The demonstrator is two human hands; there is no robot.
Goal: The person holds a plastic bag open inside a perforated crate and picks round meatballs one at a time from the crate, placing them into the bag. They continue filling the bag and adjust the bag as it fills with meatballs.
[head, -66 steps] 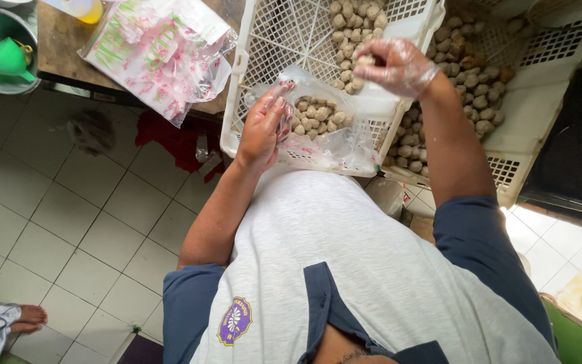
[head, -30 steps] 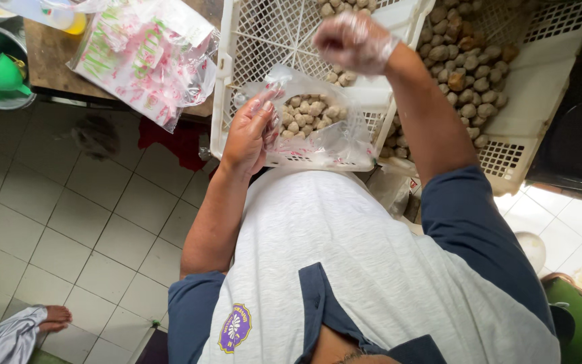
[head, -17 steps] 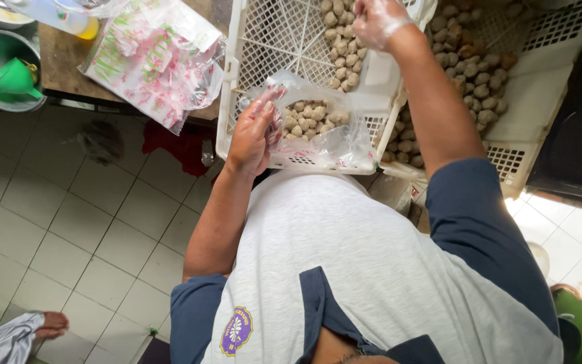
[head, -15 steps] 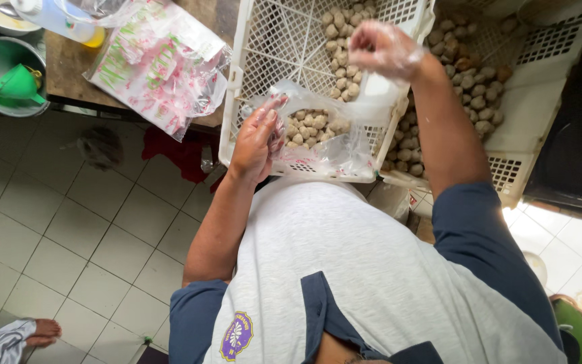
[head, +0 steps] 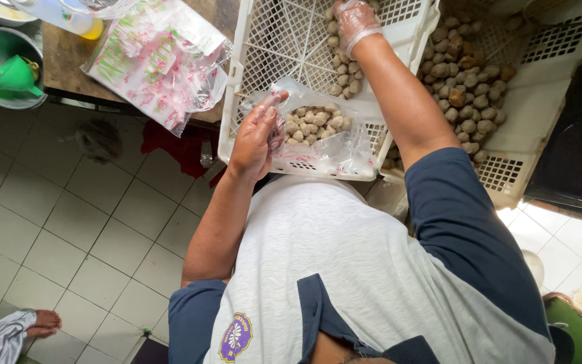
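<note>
Two hands work over a white slatted crate (head: 264,40) in the head view. The left hand (head: 254,138) pinches the rim of a clear bag (head: 325,135) of pale round balls, holding its mouth open. The gloved right hand (head: 356,20) reaches among loose balls (head: 342,64) in the crate; its fingers seem clenched, partly cropped.

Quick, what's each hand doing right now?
Left hand: closed, holding the clear bag open.
Right hand: gloved, on the balls in the white crate; grip unclear.
</note>
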